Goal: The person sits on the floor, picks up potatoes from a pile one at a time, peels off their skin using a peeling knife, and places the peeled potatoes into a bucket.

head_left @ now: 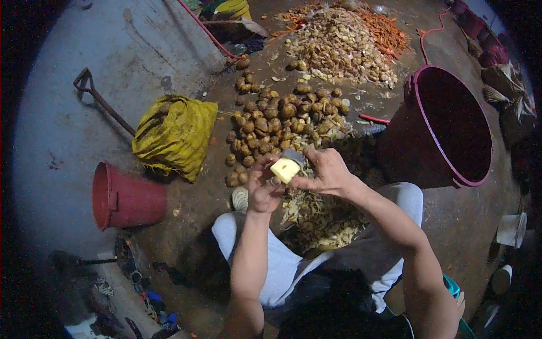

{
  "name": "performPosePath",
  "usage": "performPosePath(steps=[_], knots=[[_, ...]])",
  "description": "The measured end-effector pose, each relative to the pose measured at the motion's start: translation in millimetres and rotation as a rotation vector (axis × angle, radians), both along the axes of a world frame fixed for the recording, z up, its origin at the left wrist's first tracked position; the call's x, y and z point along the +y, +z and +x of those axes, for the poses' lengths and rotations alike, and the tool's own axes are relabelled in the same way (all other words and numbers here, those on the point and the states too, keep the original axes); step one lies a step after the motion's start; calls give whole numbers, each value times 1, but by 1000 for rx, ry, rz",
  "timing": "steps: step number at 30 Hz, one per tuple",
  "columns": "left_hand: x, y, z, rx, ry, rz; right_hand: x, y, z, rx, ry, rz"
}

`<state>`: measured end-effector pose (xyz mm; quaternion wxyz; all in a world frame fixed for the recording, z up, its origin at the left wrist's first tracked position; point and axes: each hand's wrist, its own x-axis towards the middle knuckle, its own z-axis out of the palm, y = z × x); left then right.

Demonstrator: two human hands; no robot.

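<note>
My left hand [266,187] is closed around a pale yellow peeled potato [284,169], near the middle of the view. Pinched in my right hand [326,172] is a flat grey blade [293,156], which lies against the potato's upper edge. Beyond both hands, brown unpeeled potatoes [271,121] are heaped on the floor. Pale peelings [322,220] lie in a pile between my legs, below the hands.
A large dark red tub [395,144] stands at the right. To the left are a yellow sack [178,135], a red bucket [138,198] and a long handle [107,107]. Farther off lies a heap of pale and orange scraps [344,45].
</note>
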<state>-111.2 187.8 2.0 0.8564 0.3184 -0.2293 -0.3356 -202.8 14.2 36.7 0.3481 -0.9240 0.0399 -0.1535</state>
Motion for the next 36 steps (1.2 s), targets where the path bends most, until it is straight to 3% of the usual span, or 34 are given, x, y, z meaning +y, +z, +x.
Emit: performPosePath(steps=[4,10,13,20,23,25,31,36], knots=[[-6,13,-8,57,-116,9,-1,-2,-2,-31,18,-82],[-1,-10,-1,29,-168,156,1,0,-5,-27,8,-83],[-6,9,-8,51,-198,84,2,8,-6,-24,1,-77],[-2,-14,-4,61,-86,122,2,8,-7,-25,31,-76],[-5,-12,1,-126,-65,135,5,8,-8,-58,-5,-144],[-8,-1,0,-3,-217,55,5,5,-8,-43,-14,-212],[-11,-4,-12,192,-102,22,9,3,-8,-148,-5,-299],[-10,-23,-14,342,-128,-54,6,-3,-5,-160,5,-224]])
